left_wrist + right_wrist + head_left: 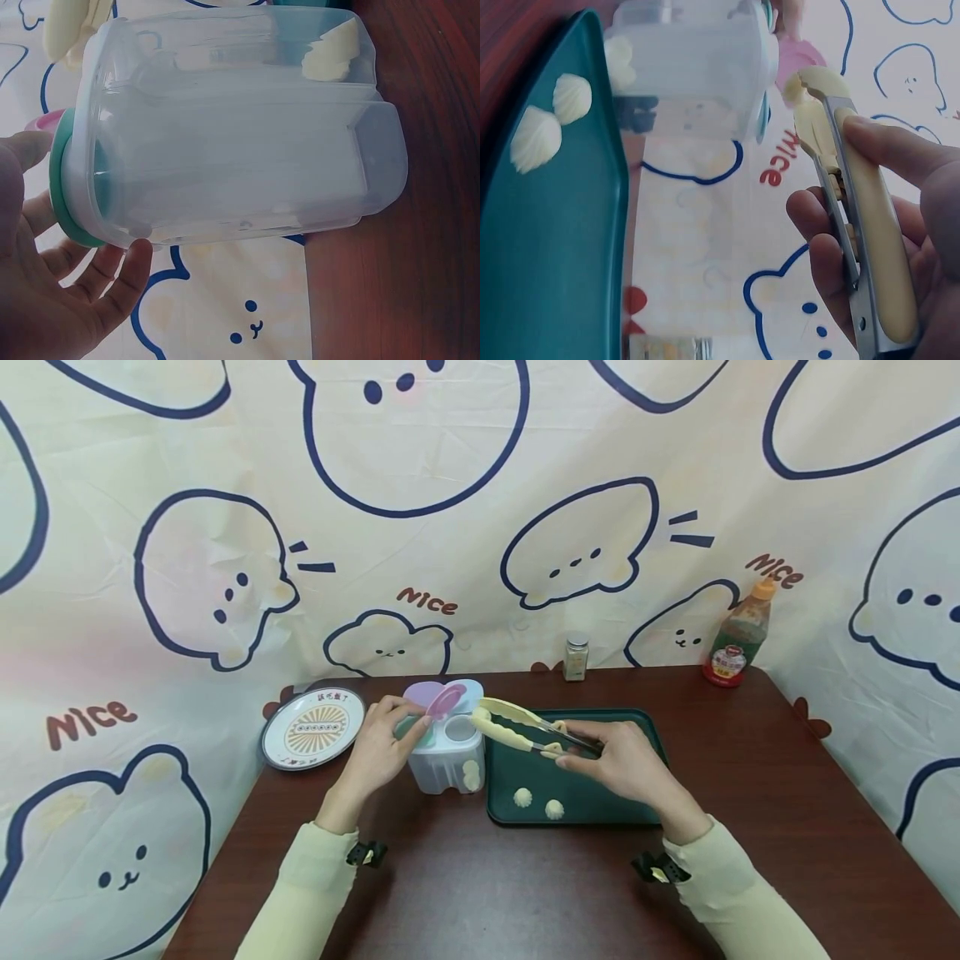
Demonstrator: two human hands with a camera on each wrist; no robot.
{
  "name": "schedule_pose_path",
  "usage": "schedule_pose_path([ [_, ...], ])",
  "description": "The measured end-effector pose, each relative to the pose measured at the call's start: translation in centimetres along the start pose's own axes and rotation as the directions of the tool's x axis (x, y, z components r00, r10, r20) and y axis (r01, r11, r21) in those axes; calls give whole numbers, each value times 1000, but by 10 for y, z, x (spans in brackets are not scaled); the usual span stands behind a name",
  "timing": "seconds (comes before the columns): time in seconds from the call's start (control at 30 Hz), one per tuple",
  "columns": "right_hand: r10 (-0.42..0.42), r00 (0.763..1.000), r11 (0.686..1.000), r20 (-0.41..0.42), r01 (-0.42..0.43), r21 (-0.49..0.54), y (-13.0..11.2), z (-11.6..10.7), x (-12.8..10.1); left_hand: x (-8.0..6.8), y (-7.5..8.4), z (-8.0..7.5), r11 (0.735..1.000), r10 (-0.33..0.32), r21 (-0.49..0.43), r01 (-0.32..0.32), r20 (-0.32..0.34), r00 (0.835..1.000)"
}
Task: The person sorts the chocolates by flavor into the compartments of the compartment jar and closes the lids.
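The right hand point(626, 766) holds a pair of yellow tongs point(525, 729), with its fingers curled round the handles. The tong tips are close together, just above the clear box point(447, 752), and hold nothing that can be seen. The left hand point(382, 745) rests on the far side of that box from the tongs. Its fingers touch the green lid point(64, 191) at the top, and a pink lid point(446, 700) stands open just past its fingertips.

The head view shows two small shell-shaped pieces point(522, 797) lying on the green tray point(637, 727), just under the right hand. The right wrist view shows them up close, near the tray's raised edge. The left wrist view shows what the head view hardly does: one more pale piece point(330, 56) sits inside the clear box, in the part far from the left hand.

The box stands right beside the tray's edge. A plate point(312, 727) lies just past the left hand, near the edge of the counter point(480, 885). A small jar point(575, 657) and a bottle point(738, 635) stand well beyond the right hand, by the cloth wall. There is bare counter below both wrists and out past the right hand.
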State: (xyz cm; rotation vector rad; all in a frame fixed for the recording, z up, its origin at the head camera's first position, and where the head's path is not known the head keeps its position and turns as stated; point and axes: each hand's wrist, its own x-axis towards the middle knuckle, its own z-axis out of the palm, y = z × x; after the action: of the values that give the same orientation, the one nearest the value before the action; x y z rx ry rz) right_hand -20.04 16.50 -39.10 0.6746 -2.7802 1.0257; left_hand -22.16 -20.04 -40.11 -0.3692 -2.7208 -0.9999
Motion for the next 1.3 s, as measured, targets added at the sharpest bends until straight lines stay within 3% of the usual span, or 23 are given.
schedule_pose_path([
  [0.23,-46,999,998,-15,45,-45,-13,8,8,1,0,1,1000,9,13,-9,-9,1000],
  [0.53,-38,999,997,12,39,-62,-18,9,14,1,0,0,1000,13,17,-13,-14,1000],
  [1.3,-15,998,996,55,20,-83,-10,-2,14,1,-1,1,1000,9,11,-9,-14,1000],
])
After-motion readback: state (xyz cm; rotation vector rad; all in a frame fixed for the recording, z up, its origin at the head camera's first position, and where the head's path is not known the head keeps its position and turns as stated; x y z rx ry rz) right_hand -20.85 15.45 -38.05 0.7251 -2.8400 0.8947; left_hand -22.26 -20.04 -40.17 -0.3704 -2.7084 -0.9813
